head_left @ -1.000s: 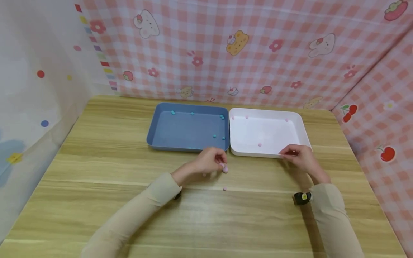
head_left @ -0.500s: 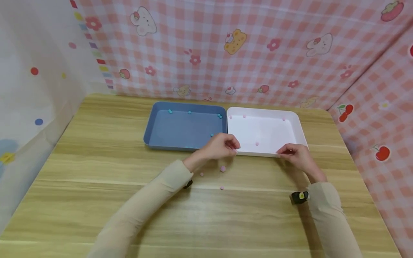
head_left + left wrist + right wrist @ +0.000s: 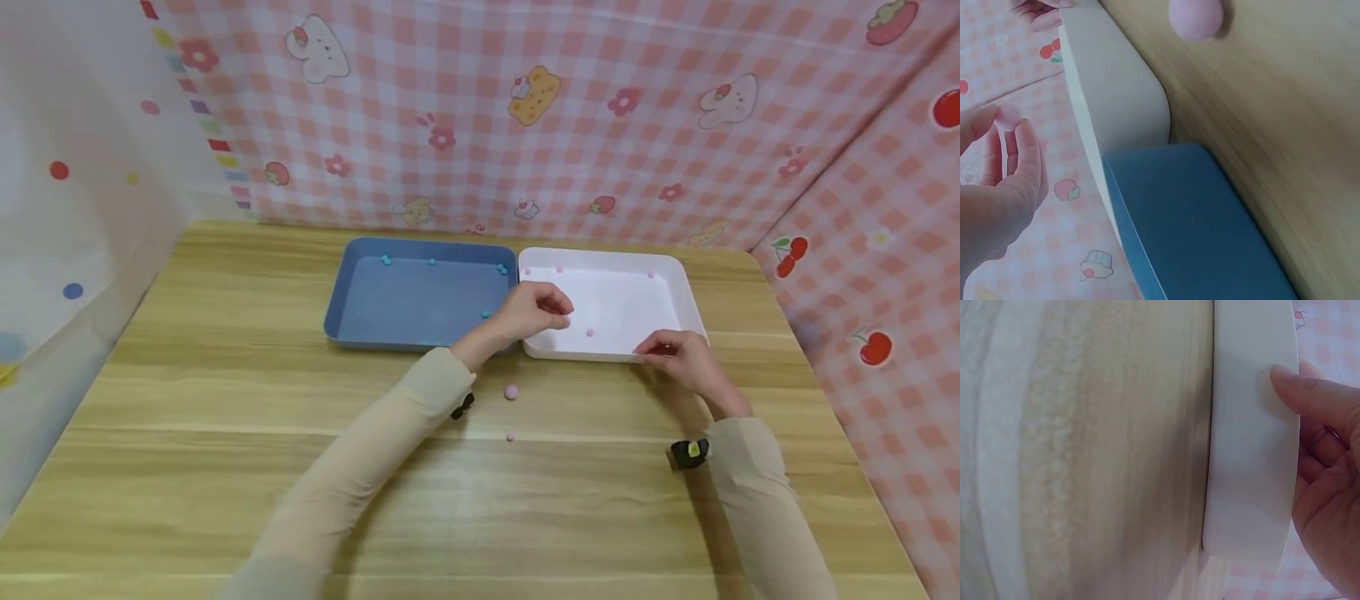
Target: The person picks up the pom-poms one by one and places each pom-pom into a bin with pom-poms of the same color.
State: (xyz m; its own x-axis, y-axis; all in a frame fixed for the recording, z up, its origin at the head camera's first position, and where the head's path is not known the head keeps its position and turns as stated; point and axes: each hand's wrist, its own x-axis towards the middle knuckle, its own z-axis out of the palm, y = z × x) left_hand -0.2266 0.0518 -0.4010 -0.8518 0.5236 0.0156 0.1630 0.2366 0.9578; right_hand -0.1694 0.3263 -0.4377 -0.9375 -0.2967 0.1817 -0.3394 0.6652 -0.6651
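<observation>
My left hand [image 3: 532,312] pinches a small pink ball [image 3: 1008,117] between thumb and fingertip, above the left part of the white tray [image 3: 573,353]. The ball is clearest in the left wrist view; in the head view the fingers mostly cover it. My right hand [image 3: 682,358] grips the tray's front wall near its right corner, thumb on the outside [image 3: 1285,387]. A few pink balls [image 3: 589,332] lie in this tray. In front of the trays, a larger pink ball [image 3: 511,392] and a smaller pink ball [image 3: 511,437] rest on the table.
A blue tray [image 3: 390,343] stands against the white tray's left side, with several teal balls [image 3: 386,260] inside. My left forearm crosses its front right corner. Behind the wooden table [image 3: 225,467] hangs a pink checked cloth [image 3: 480,150].
My left hand has moved from the table up and right over the white tray, carrying a pink ball. The right hand keeps its grip on the tray wall. The head view has shifted slightly.
</observation>
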